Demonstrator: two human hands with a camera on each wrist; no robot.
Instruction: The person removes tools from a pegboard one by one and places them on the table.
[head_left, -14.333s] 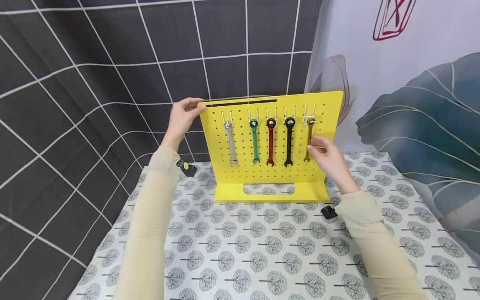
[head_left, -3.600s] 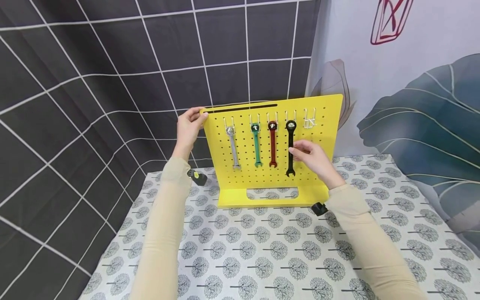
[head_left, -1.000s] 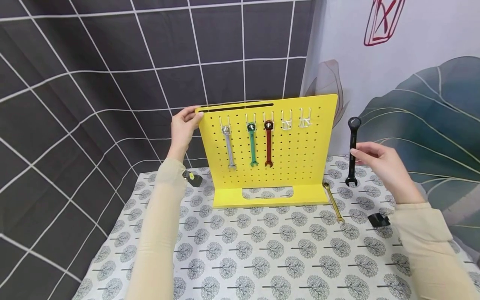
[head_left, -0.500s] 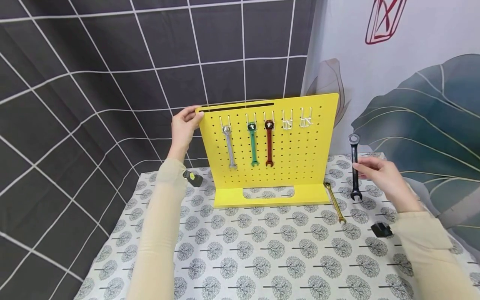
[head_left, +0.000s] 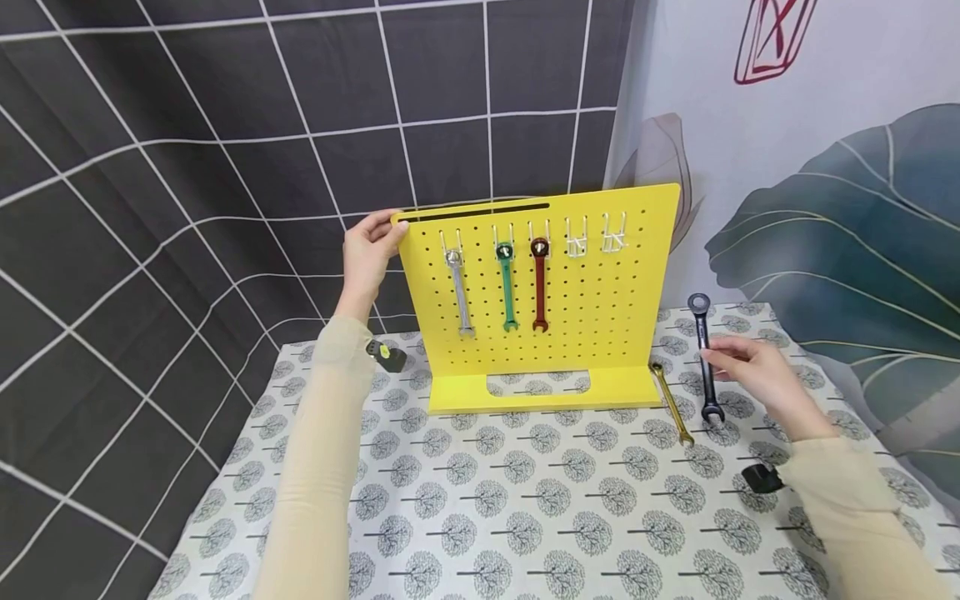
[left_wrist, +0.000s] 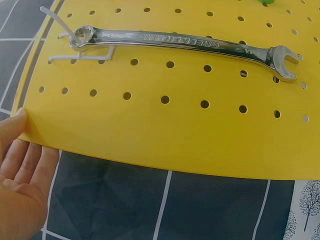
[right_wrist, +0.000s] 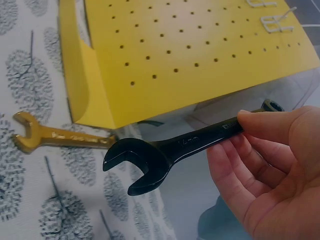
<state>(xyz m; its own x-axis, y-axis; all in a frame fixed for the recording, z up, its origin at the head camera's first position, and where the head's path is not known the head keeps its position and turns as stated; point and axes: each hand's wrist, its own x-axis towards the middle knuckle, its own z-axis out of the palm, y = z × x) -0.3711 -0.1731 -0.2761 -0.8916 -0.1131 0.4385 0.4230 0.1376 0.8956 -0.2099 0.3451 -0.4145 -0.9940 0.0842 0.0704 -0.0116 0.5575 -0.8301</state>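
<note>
My left hand [head_left: 369,254] grips the upper left corner of a yellow pegboard [head_left: 600,317], thumb in front and fingers behind. My right hand [head_left: 761,379] pinches a black combination wrench [head_left: 705,354] by its shaft, to the right of the board. In the right wrist view its open end points toward the camera's left. A gold wrench [head_left: 672,404] lies on the table just beside the board's right foot. Silver [left_wrist: 175,40], green [head_left: 507,287] and dark red [head_left: 540,283] wrenches hang from white hooks on the board. Two hooks [head_left: 613,237] at the right hold nothing.
The board stands on a table covered with a white tree-print cloth [head_left: 555,500]. Behind it hangs a dark curtain [head_left: 300,167] with white grid lines. A pale leaf-patterned backdrop [head_left: 847,233] rises at the right.
The gold wrench has gone from its hook to the table, and the black one from its hook into my right hand. Over the last second that hand has lowered; my left hand stays put.
</note>
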